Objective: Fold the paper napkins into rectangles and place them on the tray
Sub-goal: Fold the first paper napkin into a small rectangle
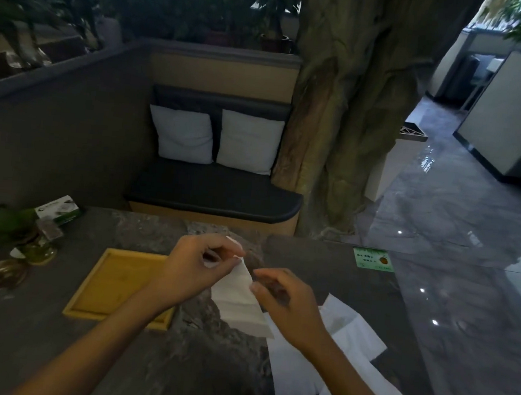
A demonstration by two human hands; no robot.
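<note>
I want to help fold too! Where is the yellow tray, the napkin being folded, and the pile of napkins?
yellow tray (112, 282): head view, bare floor.
napkin being folded (238, 301): head view, middle.
pile of napkins (357, 336): head view, top sheet.

Green card (373, 259) on table: print too blurred to read.
</note>
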